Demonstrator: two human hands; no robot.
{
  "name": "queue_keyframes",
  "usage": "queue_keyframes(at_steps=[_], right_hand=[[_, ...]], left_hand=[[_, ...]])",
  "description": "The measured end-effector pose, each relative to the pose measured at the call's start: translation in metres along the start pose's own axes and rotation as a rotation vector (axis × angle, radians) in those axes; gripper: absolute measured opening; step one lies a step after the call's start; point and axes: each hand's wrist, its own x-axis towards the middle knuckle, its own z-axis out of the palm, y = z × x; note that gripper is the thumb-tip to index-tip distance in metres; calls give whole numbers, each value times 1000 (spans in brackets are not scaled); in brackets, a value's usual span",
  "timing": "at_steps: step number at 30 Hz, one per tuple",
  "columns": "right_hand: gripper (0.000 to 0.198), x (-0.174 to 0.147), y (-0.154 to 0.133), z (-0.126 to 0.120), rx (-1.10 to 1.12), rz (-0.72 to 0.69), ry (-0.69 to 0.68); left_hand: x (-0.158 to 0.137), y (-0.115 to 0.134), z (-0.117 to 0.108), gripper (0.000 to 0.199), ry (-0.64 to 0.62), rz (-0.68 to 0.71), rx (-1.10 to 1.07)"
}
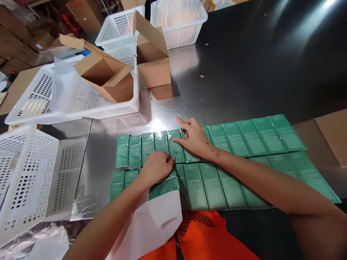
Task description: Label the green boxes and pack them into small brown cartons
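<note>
Two rows of flat green printed boxes (193,187) lie side by side on the dark, shiny table. My left hand (158,166) is closed, its thumb and fingers drawn together over the left-middle boxes. Beneath it a white sheet (165,213) hangs over the table's front edge toward my lap. The sheet's upper end meets a green printed area; whether that is part of it or a box cannot be made out. My right hand (193,139) is over the far row, index finger and thumb stretched apart, nothing visible between them. Its forearm crosses above the near row.
White perforated baskets (130,106) stand at the left and back, one holding an open cardboard box (108,76). Another open carton (154,74) sits on the table (244,72) beside them. A cardboard piece (332,135) lies at the right edge.
</note>
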Motion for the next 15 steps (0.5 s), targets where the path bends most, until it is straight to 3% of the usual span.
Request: queue_keyframes(at_steps=[3, 6, 8, 10, 12, 15], right_hand=[[78, -3, -10, 1, -118, -11, -40], [99, -14, -22, -7, -111, -125, -217], [106, -28, -24, -26, -25, -225, -351], [97, -48, -16, -59, 26, -210, -363], [75, -75, 8, -103, -35, -47, -183], [61, -123, 68, -169, -295, 207, 245]], left_hand=[[-7, -4, 2, 36, 11, 27, -24], [-21, -17, -8, 40, 65, 41, -161], [-36, -36, -25, 46, 160, 28, -267], [-58, -69, -47, 53, 281, -17, -336], [-80, -109, -63, 55, 359, -144, -327], [-100, -166, -65, 55, 457, -311, -229]])
